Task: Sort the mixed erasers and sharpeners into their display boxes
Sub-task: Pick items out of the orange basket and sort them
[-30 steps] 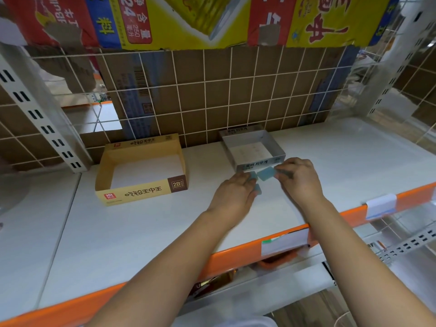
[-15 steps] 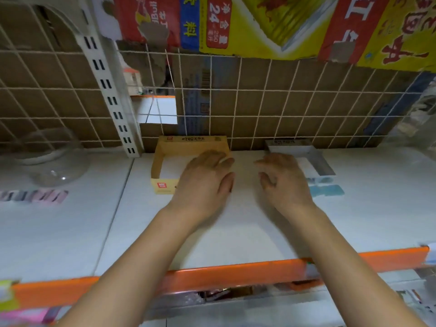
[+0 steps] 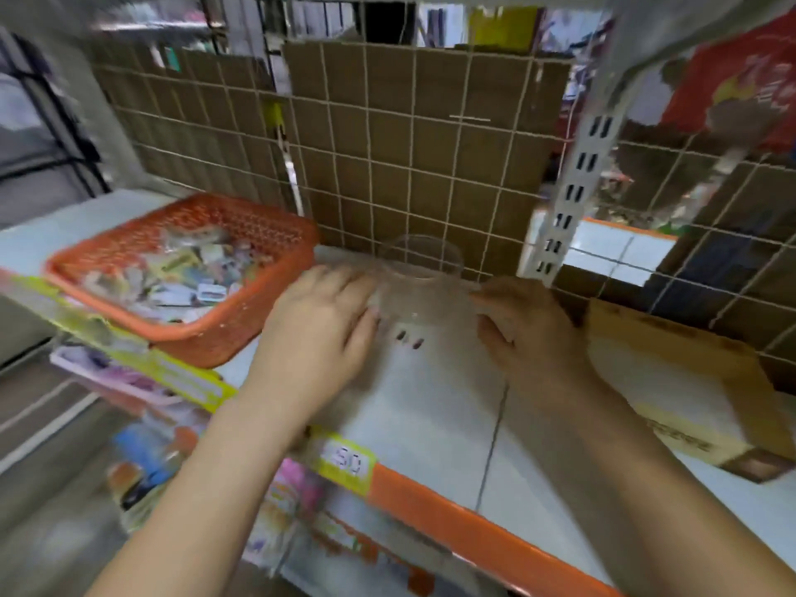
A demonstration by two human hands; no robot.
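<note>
**Erasers and sharpeners: mixed stock, shelf level**

Erasers and sharpeners lie jumbled in an orange basket at the left of the shelf, unsorted; individual pieces are too blurred to tell apart.

Nearest: orange shelf edge with a yellow price tag.

Middle: left hand and right hand, set well apart on opposite sides of a clear plastic bowl. Fingers of both reach to its sides and appear to hold it; blur makes it hard to tell how firmly they curl.

Right: tan display box, open-topped, seemingly with nothing in it.

Far: wire grid backed with cardboard.

Handling note: the step seems to be moving the bowl. An even grip from both sides and a level lift should serve best, since smooth clear plastic is likely slippery; setting it down beside the basket would leave the display box reachable.
</note>
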